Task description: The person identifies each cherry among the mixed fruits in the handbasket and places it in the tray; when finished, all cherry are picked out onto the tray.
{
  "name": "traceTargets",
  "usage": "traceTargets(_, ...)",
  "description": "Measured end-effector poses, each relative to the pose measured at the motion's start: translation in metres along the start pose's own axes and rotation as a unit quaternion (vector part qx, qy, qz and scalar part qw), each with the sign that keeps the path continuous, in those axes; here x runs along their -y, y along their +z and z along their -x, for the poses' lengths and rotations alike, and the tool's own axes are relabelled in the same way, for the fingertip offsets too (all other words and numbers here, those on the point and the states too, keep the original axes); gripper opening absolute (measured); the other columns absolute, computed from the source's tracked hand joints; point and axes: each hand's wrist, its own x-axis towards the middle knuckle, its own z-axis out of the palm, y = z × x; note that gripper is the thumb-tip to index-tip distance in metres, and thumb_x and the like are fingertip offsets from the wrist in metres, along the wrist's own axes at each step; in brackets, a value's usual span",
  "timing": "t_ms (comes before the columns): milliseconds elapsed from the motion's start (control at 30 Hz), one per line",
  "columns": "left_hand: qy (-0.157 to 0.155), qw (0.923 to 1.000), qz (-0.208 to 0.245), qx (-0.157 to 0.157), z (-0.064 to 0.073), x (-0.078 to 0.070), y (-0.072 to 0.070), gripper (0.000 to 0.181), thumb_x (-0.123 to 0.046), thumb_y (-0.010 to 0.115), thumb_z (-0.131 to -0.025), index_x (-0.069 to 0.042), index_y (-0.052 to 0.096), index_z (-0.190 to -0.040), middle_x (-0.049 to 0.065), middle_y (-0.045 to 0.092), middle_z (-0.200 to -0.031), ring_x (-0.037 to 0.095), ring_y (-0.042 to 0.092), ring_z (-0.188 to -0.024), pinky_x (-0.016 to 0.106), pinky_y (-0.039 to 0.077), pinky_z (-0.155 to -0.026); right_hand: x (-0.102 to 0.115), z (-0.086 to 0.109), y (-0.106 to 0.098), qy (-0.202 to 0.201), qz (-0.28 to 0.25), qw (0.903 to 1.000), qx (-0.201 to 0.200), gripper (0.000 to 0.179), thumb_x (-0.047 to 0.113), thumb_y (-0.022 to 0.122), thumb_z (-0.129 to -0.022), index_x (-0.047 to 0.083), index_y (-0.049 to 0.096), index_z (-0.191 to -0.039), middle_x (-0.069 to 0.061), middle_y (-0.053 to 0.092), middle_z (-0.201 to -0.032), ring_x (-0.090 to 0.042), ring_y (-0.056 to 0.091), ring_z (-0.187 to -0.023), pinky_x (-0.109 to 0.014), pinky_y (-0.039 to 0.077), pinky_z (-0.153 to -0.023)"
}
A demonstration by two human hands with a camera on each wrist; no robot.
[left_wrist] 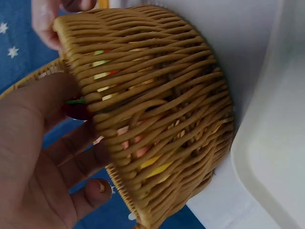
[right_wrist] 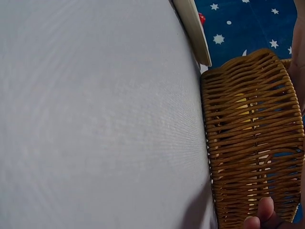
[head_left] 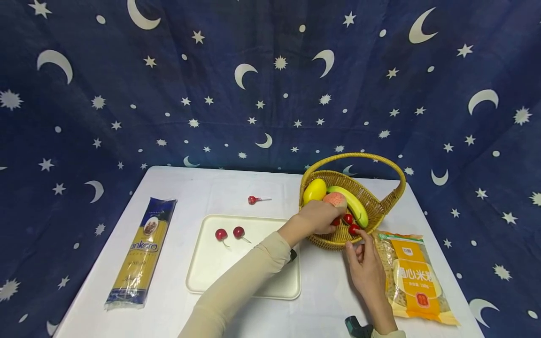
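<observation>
A wicker basket (head_left: 329, 241) with an arched handle holds a yellow mango-like fruit (head_left: 315, 190), a peach (head_left: 335, 199), a banana (head_left: 354, 206) and several red cherries (head_left: 348, 219). My left hand (head_left: 319, 217) reaches over the near rim, and its thumb and fingers pinch a dark red cherry (left_wrist: 78, 110) with a green stem. At the basket's near right side, my right hand (head_left: 367, 265) grips the rim, index finger over the edge beside a cherry (head_left: 353, 229) and thumb outside. Fingertips (right_wrist: 266, 207) of that hand show against the weave in the right wrist view.
A cream tray (head_left: 198, 263) bearing two cherries (head_left: 238, 232) lies under my left forearm. Behind it is a red lollipop (head_left: 252, 200). A spaghetti pack (head_left: 141, 253) lies at the left; a yellow food bag (head_left: 416, 277) lies right of my right hand.
</observation>
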Motion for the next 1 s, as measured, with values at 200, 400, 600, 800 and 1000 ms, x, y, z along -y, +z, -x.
traceTargets(200,0.009,0.9986,0.009,-0.052,0.018,0.003,-0.005,0.035,-0.039,0.074,-0.100,-0.029,0.060,-0.131,-0.007,0.070,-0.101,0.012,0.062,-0.073,0.027,0.050,-0.062,-0.001,0.001,0.002,-0.002,0.000,1.0000,-0.004,0.046,0.037,0.062,-0.108,0.021,0.052,-0.150,-0.002,0.052,-0.090,-0.012,0.044,-0.074,-0.027,0.032,-0.062)
traceTargets(400,0.004,0.9937,0.005,-0.112,0.041,0.007,-0.009,0.029,-0.038,0.069,-0.102,-0.027,0.056,-0.126,-0.003,0.067,-0.109,0.012,0.058,-0.062,0.026,0.047,-0.055,-0.001,-0.001,0.002,0.000,-0.002,1.0000,-0.001,0.046,0.038,0.060,-0.108,0.023,0.051,-0.151,-0.002,0.052,-0.089,-0.011,0.044,-0.072,-0.027,0.032,-0.060)
traceTargets(600,-0.003,0.9886,-0.001,-0.150,0.066,0.014,-0.015,0.031,-0.037,0.069,-0.101,-0.025,0.056,-0.127,-0.002,0.065,-0.107,0.011,0.054,-0.061,0.025,0.045,-0.052,0.000,-0.001,0.002,0.001,-0.003,1.0000,0.003,0.046,0.038,0.059,-0.109,0.022,0.051,-0.151,-0.002,0.053,-0.089,-0.012,0.044,-0.072,-0.027,0.032,-0.060)
traceTargets(800,-0.022,0.9796,0.028,-0.198,0.096,0.030,-0.013,0.033,-0.033,0.070,-0.099,-0.024,0.057,-0.128,-0.003,0.060,-0.100,0.010,0.053,-0.064,0.022,0.037,-0.049,0.000,0.000,0.003,0.004,-0.005,1.0000,-0.002,0.045,0.037,0.058,-0.109,0.023,0.050,-0.152,-0.002,0.052,-0.089,-0.011,0.044,-0.074,-0.027,0.033,-0.061)
traceTargets(1000,-0.059,0.9695,0.039,-0.235,0.126,0.052,-0.004,0.031,-0.030,0.071,-0.099,-0.024,0.059,-0.127,-0.004,0.060,-0.096,0.011,0.054,-0.062,0.022,0.039,-0.051,-0.001,0.000,0.003,-0.005,-0.013,0.9999,-0.005,0.045,0.036,0.058,-0.109,0.023,0.051,-0.151,-0.001,0.052,-0.088,-0.008,0.044,-0.072,-0.027,0.032,-0.060)
